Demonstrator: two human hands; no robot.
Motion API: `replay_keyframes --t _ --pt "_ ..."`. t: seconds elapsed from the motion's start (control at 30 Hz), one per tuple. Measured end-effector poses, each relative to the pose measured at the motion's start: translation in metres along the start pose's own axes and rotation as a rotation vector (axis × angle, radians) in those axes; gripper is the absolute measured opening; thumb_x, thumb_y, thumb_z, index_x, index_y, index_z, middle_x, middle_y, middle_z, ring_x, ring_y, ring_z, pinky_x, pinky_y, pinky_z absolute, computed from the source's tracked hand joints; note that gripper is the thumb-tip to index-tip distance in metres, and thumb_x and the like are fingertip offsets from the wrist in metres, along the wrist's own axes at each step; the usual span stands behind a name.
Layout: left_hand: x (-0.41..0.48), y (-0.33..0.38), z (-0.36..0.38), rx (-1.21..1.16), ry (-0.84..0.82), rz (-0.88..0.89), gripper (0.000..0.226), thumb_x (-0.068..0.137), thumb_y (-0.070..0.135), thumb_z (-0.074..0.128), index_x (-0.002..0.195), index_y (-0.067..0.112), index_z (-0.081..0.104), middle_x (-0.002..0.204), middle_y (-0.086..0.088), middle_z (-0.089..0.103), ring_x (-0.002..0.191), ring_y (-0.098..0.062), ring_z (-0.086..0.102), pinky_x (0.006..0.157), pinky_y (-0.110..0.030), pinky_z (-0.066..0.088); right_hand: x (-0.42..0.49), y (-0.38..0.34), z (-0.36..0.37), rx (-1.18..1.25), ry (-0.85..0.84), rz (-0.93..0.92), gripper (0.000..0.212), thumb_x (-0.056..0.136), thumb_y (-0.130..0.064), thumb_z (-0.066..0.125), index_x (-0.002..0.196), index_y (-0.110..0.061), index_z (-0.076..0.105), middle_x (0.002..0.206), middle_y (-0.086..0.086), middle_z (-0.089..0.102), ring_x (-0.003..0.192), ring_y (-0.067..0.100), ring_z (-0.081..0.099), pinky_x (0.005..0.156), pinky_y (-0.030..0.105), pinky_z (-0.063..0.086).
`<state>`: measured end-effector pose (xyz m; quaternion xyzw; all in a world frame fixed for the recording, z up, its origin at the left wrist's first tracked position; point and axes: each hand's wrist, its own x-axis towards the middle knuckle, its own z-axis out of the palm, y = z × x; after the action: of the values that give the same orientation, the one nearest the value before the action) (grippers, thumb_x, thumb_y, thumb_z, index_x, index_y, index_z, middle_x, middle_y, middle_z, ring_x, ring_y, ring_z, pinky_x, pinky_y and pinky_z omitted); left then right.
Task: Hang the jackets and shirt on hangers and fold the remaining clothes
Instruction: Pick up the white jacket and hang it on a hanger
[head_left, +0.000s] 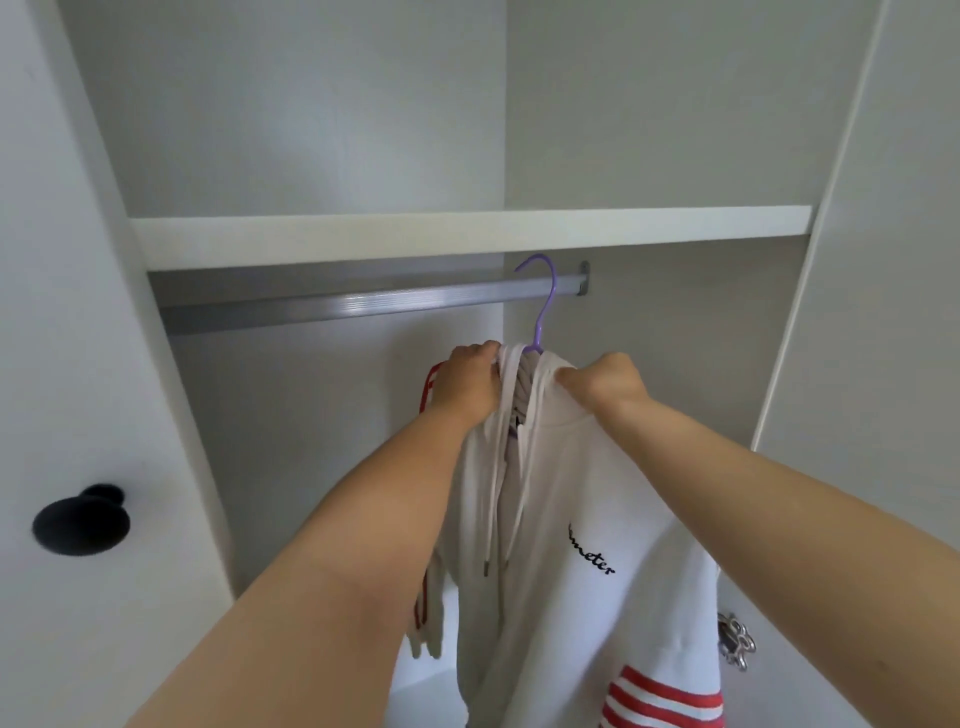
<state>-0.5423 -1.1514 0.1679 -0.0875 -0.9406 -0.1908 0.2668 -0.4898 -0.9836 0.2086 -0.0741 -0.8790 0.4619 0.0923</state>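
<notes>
Gripping the white hoodie (597, 519) collar, left hand (470, 382) and right hand (605, 382) reach up.

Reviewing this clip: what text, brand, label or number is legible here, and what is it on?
"meter": black script on the chest of the white hooded jacket; the word's start is hidden in a fold, so it may be longer.
The neck label inside the collar: too small to read.
The purple hanger and the rail: no markings visible.
</notes>
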Motion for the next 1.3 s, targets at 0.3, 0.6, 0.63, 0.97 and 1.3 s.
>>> replay_keyframes --t 0.3,0.6,0.63,0.97,1.3 --pt "0.047 -0.004 -0.035 0.458 0.261 0.203 0.055 0.088 0.012 0.048 0.141 0.007 0.04 0.139 -0.014 0.046 0.133 -0.032 0.037 0.113 -0.046 0.019 0.027 -0.007 -0.007 0.009 0.031 0.016 0.025 0.09 -0.025 0.06 0.098 -0.002 0.057 0.091 0.011 0.052 0.102 0.032 0.061 0.073 0.028 0.039" --pt "0.072 0.006 -0.034 0.542 0.302 0.055 0.024 0.098 0.028 0.048 0.111 0.011 0.059 0.104 -0.009 0.062 0.098 -0.029 0.054 0.086 -0.036 0.036 0.056 0.0 0.008 0.062 0.055 0.046 0.043 0.09 -0.031 0.06 0.115 0.004 0.059 0.117 0.018 0.063 0.109 0.034 0.06 0.084 0.032 0.045" --pt "0.071 0.005 -0.033 0.579 0.349 0.07 0.02 0.092 0.03 0.059 0.101 0.014 0.064 0.092 -0.007 0.064 0.088 -0.026 0.057 0.081 -0.033 0.04 0.058 0.003 0.01 0.055 0.054 0.051 0.043 0.089 -0.031 0.06 0.115 0.003 0.059 0.117 0.018 0.063 0.109 0.034 0.06 0.084 0.033 0.046" --pt "0.066 0.005 -0.028 0.672 0.356 0.098 0.024 0.062 0.03 0.083 0.074 0.022 0.063 0.065 0.001 0.057 0.062 -0.019 0.054 0.063 -0.026 0.043 0.072 0.017 0.021 -0.161 0.089 0.025 0.042 0.092 -0.032 0.054 0.117 0.0 0.061 0.121 0.018 0.062 0.112 0.034 0.058 0.089 0.033 0.046" --pt "0.07 -0.007 -0.012 0.712 0.522 0.153 0.026 0.073 0.017 0.07 0.098 0.015 0.062 0.081 -0.003 0.057 0.074 -0.023 0.053 0.084 -0.036 0.039 0.075 0.022 0.028 -0.508 -0.035 -0.075 0.038 0.098 -0.018 0.039 0.132 -0.009 0.051 0.135 0.016 0.053 0.123 0.034 0.051 0.098 0.04 0.042"
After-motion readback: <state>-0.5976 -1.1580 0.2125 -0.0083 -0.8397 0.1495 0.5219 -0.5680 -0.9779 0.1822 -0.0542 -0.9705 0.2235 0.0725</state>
